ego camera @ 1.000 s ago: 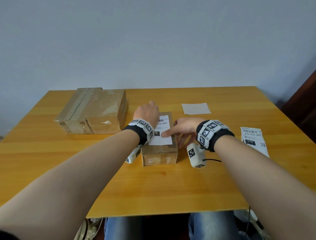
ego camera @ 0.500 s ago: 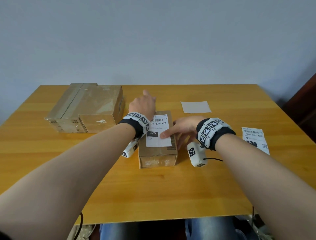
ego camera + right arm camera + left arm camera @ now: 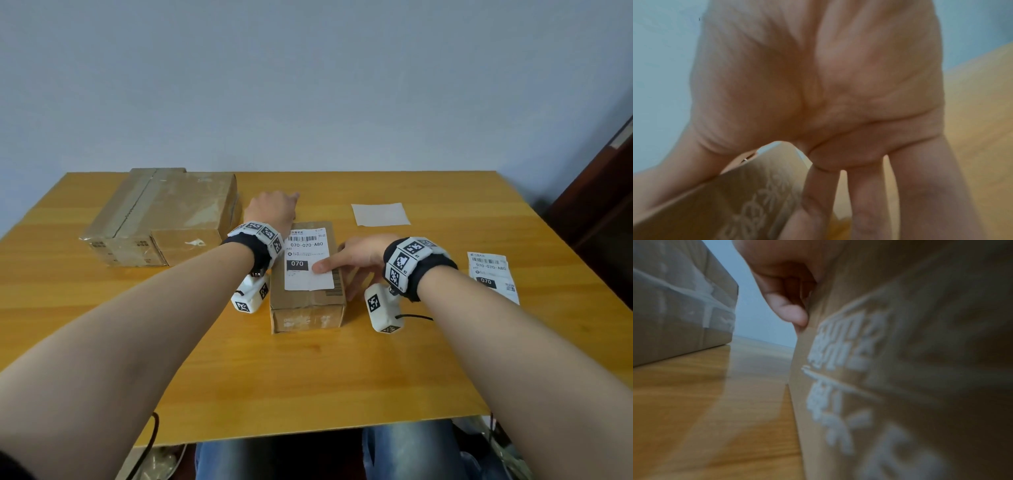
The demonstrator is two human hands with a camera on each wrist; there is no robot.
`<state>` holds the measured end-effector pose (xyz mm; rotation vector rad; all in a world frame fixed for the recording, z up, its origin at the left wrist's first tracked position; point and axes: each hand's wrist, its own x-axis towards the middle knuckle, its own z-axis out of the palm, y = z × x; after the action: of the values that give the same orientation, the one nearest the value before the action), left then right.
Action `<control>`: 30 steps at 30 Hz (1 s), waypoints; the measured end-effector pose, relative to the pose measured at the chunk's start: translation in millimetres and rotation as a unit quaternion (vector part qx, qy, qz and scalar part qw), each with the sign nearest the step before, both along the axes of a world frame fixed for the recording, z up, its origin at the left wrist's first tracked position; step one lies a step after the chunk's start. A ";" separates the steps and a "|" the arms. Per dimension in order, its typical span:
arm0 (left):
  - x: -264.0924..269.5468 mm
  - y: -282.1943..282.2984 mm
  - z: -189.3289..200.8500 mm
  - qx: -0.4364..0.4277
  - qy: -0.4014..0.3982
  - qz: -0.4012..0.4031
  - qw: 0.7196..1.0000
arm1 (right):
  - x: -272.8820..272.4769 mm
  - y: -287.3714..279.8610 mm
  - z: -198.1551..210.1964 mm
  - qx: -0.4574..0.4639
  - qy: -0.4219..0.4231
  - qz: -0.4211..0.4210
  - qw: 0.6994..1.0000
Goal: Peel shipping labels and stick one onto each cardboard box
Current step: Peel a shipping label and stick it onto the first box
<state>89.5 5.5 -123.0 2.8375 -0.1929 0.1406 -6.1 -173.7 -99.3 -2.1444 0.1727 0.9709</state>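
A plain room set up as a small parcel-packing station, perhaps an office or a spare room at home. A bare pale blue-grey wall point(image 3: 308, 85) rises behind an orange wooden table point(image 3: 308, 377) bearing taped cardboard boxes point(image 3: 164, 212), printed shipping labels point(image 3: 491, 274) and a blank backing sheet point(image 3: 380, 214). Dark wooden furniture point(image 3: 603, 192) stands at the right edge.

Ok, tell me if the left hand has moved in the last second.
Yes. The left hand has slid off the label, leftward and away, to the small box's far left corner, nearer the large box.
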 end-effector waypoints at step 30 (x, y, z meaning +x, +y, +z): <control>-117.4 -3.5 38.5 0.148 0.189 -0.234 0.942 | -14.2 -10.6 10.6 -0.088 -0.393 -0.075 0.912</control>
<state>-27.9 2.0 -84.5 2.9362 -0.8505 -0.5728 -20.3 -184.3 -88.7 -2.4710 0.0222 -0.0463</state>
